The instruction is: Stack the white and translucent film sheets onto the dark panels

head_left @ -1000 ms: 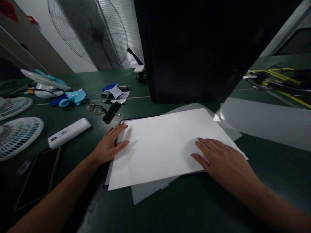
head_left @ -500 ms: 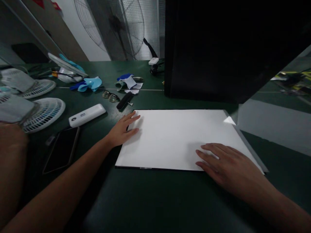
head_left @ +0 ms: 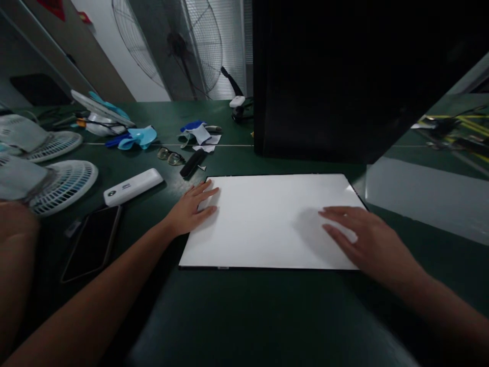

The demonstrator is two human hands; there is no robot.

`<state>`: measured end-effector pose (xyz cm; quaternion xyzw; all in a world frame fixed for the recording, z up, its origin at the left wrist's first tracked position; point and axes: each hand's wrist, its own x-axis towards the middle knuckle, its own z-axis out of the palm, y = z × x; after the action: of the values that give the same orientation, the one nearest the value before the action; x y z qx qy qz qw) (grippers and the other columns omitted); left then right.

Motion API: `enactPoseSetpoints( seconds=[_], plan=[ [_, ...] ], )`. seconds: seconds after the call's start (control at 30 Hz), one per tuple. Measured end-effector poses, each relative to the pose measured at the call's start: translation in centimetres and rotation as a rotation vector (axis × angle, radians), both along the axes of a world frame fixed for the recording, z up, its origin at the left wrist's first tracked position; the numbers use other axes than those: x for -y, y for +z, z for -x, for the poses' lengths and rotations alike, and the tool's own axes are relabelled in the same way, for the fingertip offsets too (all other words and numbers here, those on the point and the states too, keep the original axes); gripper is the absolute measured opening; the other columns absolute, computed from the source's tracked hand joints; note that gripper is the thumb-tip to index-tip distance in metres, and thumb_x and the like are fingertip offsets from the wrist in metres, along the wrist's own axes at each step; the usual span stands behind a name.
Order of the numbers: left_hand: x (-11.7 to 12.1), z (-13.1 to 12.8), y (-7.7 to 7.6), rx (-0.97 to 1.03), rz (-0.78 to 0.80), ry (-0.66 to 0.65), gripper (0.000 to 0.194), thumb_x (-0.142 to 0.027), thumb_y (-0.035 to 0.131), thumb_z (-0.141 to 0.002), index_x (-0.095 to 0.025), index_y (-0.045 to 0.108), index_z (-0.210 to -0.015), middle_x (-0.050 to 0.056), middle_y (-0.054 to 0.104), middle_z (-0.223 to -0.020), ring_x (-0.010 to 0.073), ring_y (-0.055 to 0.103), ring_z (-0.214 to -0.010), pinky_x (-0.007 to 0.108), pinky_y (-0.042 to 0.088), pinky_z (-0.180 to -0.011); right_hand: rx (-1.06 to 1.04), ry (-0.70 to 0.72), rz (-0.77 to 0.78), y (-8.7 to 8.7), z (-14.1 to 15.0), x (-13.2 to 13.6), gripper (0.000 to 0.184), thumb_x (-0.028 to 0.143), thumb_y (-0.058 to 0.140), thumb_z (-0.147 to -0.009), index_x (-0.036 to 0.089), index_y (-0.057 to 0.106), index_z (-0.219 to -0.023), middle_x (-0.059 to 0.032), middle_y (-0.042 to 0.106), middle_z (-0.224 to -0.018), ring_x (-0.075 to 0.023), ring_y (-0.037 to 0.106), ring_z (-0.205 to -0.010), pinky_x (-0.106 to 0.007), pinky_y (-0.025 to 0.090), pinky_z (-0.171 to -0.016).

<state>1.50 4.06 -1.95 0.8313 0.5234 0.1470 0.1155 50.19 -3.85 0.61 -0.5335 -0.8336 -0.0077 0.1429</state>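
Observation:
A flat white rectangular panel (head_left: 263,224) with a thin dark border lies on the green table. My left hand (head_left: 192,208) rests on its left edge, fingers spread across the white surface. Over the right part of the panel is my right hand (head_left: 362,237), its thumb and fingers apart with nothing seen between them. A shadow falls on the panel left of those fingertips. Whether the right hand touches the surface, I cannot tell.
Behind the panel stands a large black box-like object (head_left: 324,86). A pale translucent sheet (head_left: 424,199) lies at right. On the left are a phone (head_left: 92,242), a white handheld device (head_left: 133,186), eyeglasses (head_left: 170,156), small white fans (head_left: 64,186) and a blurred arm (head_left: 15,255).
My right hand has moved up and slightly right over the panel. The grey strip along the panel's right edge no longer shows. My left hand stays on the left edge.

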Motion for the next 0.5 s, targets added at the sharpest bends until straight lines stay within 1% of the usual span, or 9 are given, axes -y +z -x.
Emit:
enactPoseSetpoints(
  seconds=[0.07, 0.13, 0.17, 0.2, 0.23, 0.3, 0.37, 0.43, 0.5],
  plan=[
    [-0.1, 0.0, 0.0, -0.003, 0.0, -0.009, 0.082, -0.078, 0.041, -0.103, -0.021, 0.054, -0.16, 0.015, 0.035, -0.176, 0.0366, 0.031, -0.163, 0.061, 0.021, -0.133, 0.033, -0.258, 0.011, -0.3, -3.9, -2.0, 0.065, 0.066, 0.032, -0.109, 0.024, 0.063, -0.148, -0.0116, 0.059, -0.15, -0.0381, 0.055, -0.137, -0.067, 0.047, -0.114],
    [-0.2, 0.1, 0.0, 0.001, -0.003, -0.01, 0.083, -0.08, 0.041, -0.102, -0.022, 0.055, -0.159, 0.014, 0.036, -0.175, 0.0373, 0.033, -0.162, 0.061, 0.023, -0.133, 0.057, -0.465, 0.009, -0.8, -7.9, -3.7, 0.083, 0.074, 0.033, -0.104, 0.014, 0.053, -0.158, -0.022, 0.042, -0.162, -0.0491, 0.038, -0.149, -0.075, 0.036, -0.118],
    [-0.3, 0.2, 0.0, 0.006, -0.007, -0.007, 0.084, -0.082, 0.042, -0.101, -0.022, 0.056, -0.158, 0.014, 0.036, -0.175, 0.0377, 0.034, -0.162, 0.061, 0.024, -0.133, 0.061, -0.551, 0.018, -1.2, -9.7, -4.3, 0.093, 0.078, 0.033, -0.101, 0.009, 0.046, -0.161, -0.026, 0.034, -0.166, -0.0524, 0.03, -0.152, -0.078, 0.032, -0.119],
    [-0.3, 0.2, -0.1, 0.011, -0.01, -0.002, 0.085, -0.083, 0.042, -0.1, -0.022, 0.057, -0.157, 0.014, 0.037, -0.175, 0.0379, 0.035, -0.161, 0.061, 0.025, -0.132, 0.059, -0.621, 0.04, -1.6, -11.3, -4.8, 0.102, 0.083, 0.033, -0.098, 0.004, 0.043, -0.162, -0.0297, 0.03, -0.166, -0.0552, 0.028, -0.152, -0.08, 0.031, -0.118],
    [-0.4, 0.2, -0.1, 0.015, -0.013, 0.004, 0.087, -0.085, 0.041, -0.099, -0.022, 0.058, -0.157, 0.014, 0.038, -0.174, 0.0378, 0.036, -0.161, 0.06, 0.026, -0.132, 0.058, -0.678, 0.075, -1.9, -12.5, -5.1, 0.108, 0.087, 0.032, -0.096, 0.003, 0.042, -0.162, -0.0312, 0.03, -0.166, -0.0566, 0.029, -0.151, -0.08, 0.032, -0.117],
    [-0.5, 0.2, -0.2, 0.018, -0.015, 0.009, 0.089, -0.087, 0.039, -0.098, -0.023, 0.059, -0.156, 0.013, 0.038, -0.174, 0.0372, 0.036, -0.161, 0.06, 0.027, -0.132, 0.062, -0.75, 0.162, -2.4, -13.8, -5.4, 0.11, 0.093, 0.03, -0.093, 0.008, 0.044, -0.162, -0.0294, 0.035, -0.164, -0.0569, 0.038, -0.145, -0.08, 0.037, -0.113],
    [-0.6, 0.3, -0.2, 0.015, -0.014, 0.007, 0.09, -0.088, 0.038, -0.098, -0.023, 0.059, -0.155, 0.013, 0.039, -0.174, 0.0366, 0.035, -0.161, 0.06, 0.028, -0.132, 0.076, -0.781, 0.217, -2.5, -14.0, -5.4, 0.105, 0.094, 0.029, -0.094, 0.015, 0.047, -0.162, -0.0258, 0.04, -0.162, -0.0564, 0.044, -0.14, -0.081, 0.041, -0.108],
    [-0.7, 0.3, -0.3, 0.016, -0.022, -0.002, 0.091, -0.089, 0.038, -0.097, -0.022, 0.06, -0.155, 0.014, 0.039, -0.174, 0.0369, 0.036, -0.161, 0.061, 0.028, -0.132, 0.096, -0.795, 0.234, -2.1, -13.5, -5.2, 0.1, 0.091, 0.028, -0.097, 0.017, 0.047, -0.161, -0.0246, 0.041, -0.161, -0.0565, 0.045, -0.138, -0.08, 0.042, -0.106],
    [-0.8, 0.3, -0.4, 0.018, -0.032, -0.011, 0.091, -0.089, 0.038, -0.097, -0.021, 0.06, -0.155, 0.014, 0.04, -0.173, 0.0374, 0.036, -0.161, 0.061, 0.028, -0.132, 0.117, -0.801, 0.231, -1.3, -12.8, -4.8, 0.095, 0.086, 0.027, -0.101, 0.015, 0.049, -0.16, -0.0267, 0.045, -0.157, -0.0558, 0.048, -0.135, -0.076, 0.045, -0.104]
  ],
)
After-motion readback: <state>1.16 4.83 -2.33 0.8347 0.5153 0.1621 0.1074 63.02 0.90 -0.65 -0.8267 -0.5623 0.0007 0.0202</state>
